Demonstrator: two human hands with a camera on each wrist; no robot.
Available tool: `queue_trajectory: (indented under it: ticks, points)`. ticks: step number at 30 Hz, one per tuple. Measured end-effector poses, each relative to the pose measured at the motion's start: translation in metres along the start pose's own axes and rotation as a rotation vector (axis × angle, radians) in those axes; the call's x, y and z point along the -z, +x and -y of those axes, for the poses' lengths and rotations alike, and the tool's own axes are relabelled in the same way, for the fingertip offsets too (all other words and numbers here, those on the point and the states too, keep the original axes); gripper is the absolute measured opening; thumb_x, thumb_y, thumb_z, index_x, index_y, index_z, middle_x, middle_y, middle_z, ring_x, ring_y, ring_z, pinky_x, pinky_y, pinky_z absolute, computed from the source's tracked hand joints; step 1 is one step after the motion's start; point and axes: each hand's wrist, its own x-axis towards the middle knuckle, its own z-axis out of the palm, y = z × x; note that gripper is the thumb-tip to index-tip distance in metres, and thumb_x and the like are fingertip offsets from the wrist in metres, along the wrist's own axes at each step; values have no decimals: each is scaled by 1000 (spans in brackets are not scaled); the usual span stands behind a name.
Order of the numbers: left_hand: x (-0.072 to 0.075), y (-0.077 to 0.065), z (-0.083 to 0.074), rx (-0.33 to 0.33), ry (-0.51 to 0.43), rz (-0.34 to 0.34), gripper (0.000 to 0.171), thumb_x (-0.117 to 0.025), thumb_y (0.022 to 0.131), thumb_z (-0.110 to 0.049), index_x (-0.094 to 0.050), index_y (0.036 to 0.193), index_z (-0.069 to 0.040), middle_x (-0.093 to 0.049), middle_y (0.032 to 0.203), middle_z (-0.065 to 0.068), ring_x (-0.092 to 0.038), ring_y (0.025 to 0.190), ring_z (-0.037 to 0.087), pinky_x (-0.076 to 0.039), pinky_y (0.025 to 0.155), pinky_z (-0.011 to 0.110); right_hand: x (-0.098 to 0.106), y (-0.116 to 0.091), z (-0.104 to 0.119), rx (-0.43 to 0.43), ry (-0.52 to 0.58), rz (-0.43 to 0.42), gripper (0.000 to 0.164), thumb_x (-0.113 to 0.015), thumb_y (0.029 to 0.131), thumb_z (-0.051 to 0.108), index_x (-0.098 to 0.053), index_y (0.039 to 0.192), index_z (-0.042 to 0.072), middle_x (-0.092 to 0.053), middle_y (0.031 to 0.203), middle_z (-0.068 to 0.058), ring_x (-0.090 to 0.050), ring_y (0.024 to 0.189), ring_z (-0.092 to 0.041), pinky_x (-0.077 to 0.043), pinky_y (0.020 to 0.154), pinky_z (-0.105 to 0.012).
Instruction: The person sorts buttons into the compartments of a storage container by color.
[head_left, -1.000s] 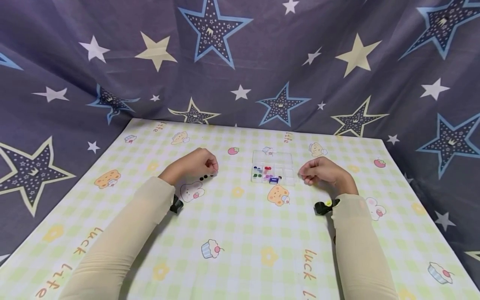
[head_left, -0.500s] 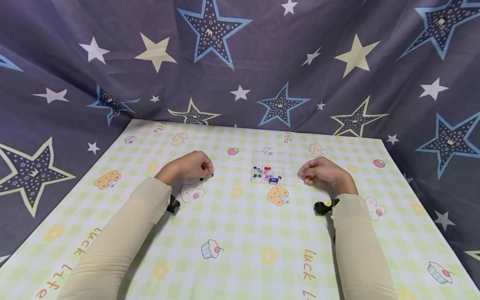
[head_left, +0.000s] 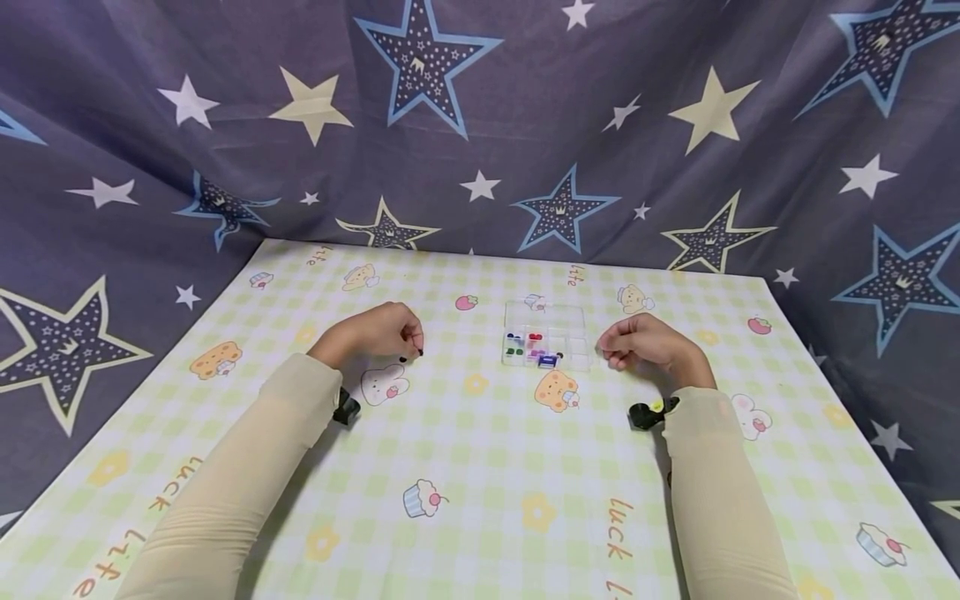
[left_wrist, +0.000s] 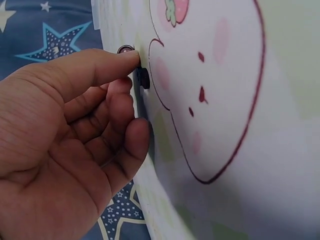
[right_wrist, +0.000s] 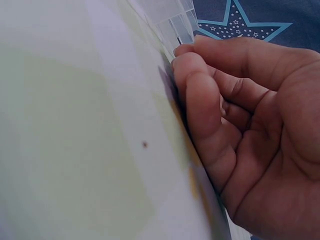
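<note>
My left hand [head_left: 386,329] pinches a small round dark piece [head_left: 420,352] between thumb and fingertips, low over the table. A ringed dark round piece [left_wrist: 126,49] shows at the thumb tip in the left wrist view. A similar black piece [head_left: 403,359] lies on the cloth beside the hand. To the right of these stands a clear compartment box [head_left: 579,357], its lid [head_left: 555,317] laid back. Small blue, red, green and pink pieces sit in its compartments. My right hand [head_left: 648,346] rests by the box's right edge, fingers loosely curled; contact with the box cannot be told.
A checked cloth with printed animals and cupcakes covers the table [head_left: 480,450]. Behind it hangs a dark curtain [head_left: 480,150] with stars. A blue rectangular patch [head_left: 547,361] shows at the box's front edge. Each wrist wears a black camera [head_left: 647,415].
My left hand has shifted slightly left and down over the row of black pieces, and fewer of them show on the cloth. The right hand and the box have stayed still.
</note>
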Motion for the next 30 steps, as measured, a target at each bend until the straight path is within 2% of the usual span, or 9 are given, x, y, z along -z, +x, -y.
queue_trajectory:
  ticks: [5,10,15,23,30]
  points:
    - [1,1,-2,-10,6,7,6,-74,88,-2,-74,86,-9,-68,78,2,-50,65,15,-43,66,31,0,0,0,-1,-2,-4,27,-61,102,8,-65,114,-16,-69,88,-12,-66,70,-13,-58,68,-29]
    - [-2,5,-2,-59,-5,-29,5,-73,89,-4,-73,85,-8,-64,73,1,-50,63,14,-43,66,31,1,1,-1,2,-5,-7,27,-62,101,7,-65,114,-16,-70,87,-11,-65,69,-13,-58,67,-29]
    - [-5,10,-8,-95,-50,-61,5,-71,90,-4,-72,86,-7,-67,76,2,-52,61,15,-45,66,33,2,1,-3,4,3,-2,28,-61,102,7,-65,115,-17,-70,87,-11,-65,69,-13,-58,67,-30]
    - [-11,26,-21,-123,-52,-118,6,-69,91,-5,-71,86,-9,-68,77,0,-50,63,14,-44,64,30,1,0,-3,5,4,1,28,-61,102,8,-65,116,-16,-70,87,-12,-66,70,-13,-58,68,-30]
    - [-14,41,-38,-168,-40,-157,6,-69,90,-6,-72,87,-10,-69,80,0,-57,70,15,-49,72,32,0,0,-1,11,2,2,28,-60,102,7,-64,115,-17,-70,87,-12,-66,69,-13,-57,67,-29]
